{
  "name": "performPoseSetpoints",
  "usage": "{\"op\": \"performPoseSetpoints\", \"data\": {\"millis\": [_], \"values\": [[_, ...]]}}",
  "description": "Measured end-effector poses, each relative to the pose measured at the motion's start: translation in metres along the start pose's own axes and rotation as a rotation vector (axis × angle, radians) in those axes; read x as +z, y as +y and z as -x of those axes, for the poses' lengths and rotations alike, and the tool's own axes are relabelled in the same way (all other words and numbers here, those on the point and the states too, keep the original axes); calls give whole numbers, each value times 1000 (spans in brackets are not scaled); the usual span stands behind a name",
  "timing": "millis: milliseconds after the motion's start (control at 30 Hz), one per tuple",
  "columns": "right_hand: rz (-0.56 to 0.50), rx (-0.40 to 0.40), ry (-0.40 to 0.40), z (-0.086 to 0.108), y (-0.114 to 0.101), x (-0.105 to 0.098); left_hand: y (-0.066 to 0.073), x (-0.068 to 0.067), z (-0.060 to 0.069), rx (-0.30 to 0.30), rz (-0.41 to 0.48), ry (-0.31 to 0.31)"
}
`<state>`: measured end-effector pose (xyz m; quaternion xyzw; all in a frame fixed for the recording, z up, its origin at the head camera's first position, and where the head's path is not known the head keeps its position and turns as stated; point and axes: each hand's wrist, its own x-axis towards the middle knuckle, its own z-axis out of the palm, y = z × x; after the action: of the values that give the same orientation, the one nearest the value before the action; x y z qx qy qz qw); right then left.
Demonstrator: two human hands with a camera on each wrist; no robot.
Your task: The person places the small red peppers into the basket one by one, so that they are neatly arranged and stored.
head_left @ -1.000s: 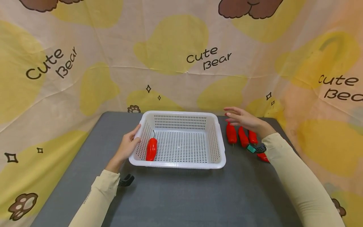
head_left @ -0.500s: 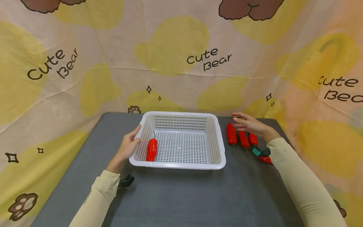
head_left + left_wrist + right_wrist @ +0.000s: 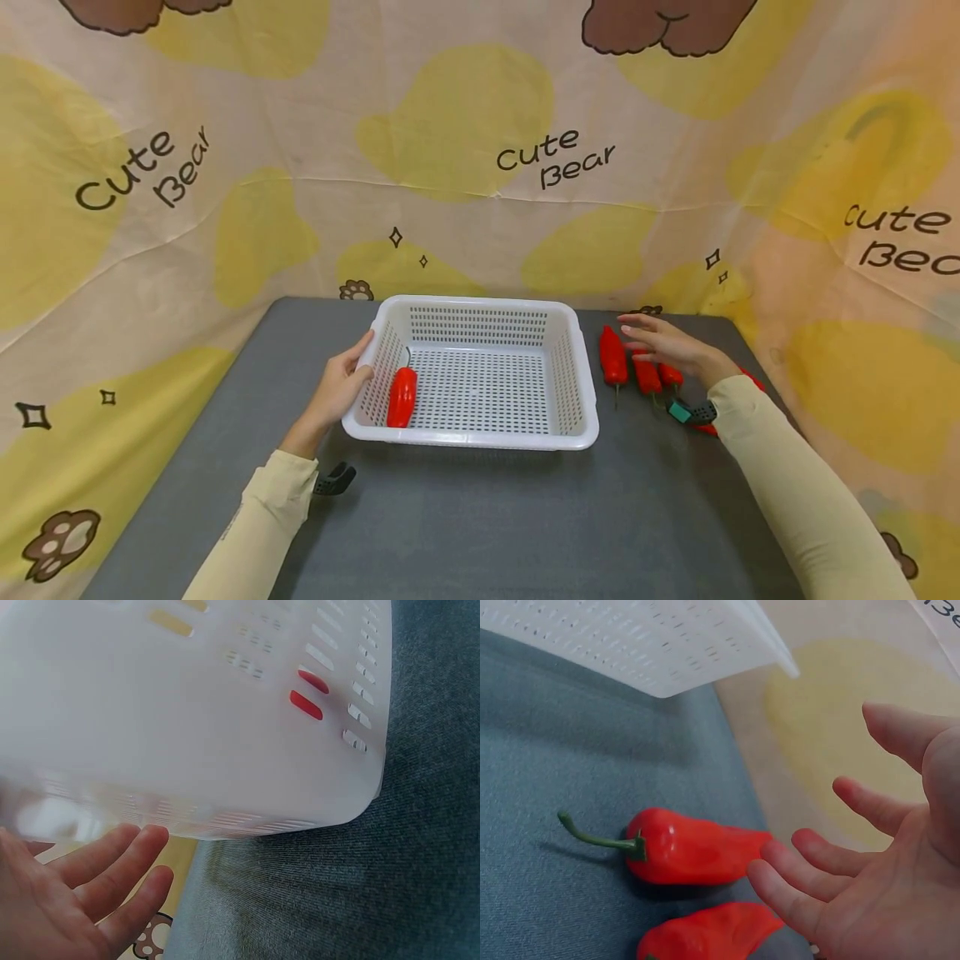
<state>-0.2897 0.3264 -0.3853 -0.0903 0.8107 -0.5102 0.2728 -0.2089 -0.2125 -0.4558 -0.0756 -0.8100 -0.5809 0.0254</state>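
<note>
The left hand (image 3: 336, 388) pinches the near-side rim of the white basket (image 3: 480, 437) between thumb and fingers. The right hand (image 3: 667, 343) is spread, fingers slightly bent, over loose red peppers (image 3: 647, 376); whether it touches any, I cannot tell. Just left of that hand lies the outermost pepper (image 3: 694, 849), glossy, broad-shouldered and tapering away from a curved green stem (image 3: 592, 838). Near the left hand, inside the slotted basket, the lone pepper (image 3: 402, 398) lies along the wall, shiny red, its thin stem pointing away from the person. Beneath the hands is a dark grey table (image 3: 480, 521); beyond them hangs a printed cloth (image 3: 450, 117).
</note>
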Motion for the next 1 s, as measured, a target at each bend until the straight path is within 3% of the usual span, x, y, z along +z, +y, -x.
{"op": "performPoseSetpoints", "data": {"millis": [267, 633, 1000], "values": [[79, -11, -22, 1, 9, -1, 0, 0, -1, 7, 12, -4], [12, 77, -34, -2, 10, 9, 1, 0, 1, 6, -2, -2], [80, 88, -27, -10, 13, 19, 3, 1, 0, 9, -7, 0]]}}
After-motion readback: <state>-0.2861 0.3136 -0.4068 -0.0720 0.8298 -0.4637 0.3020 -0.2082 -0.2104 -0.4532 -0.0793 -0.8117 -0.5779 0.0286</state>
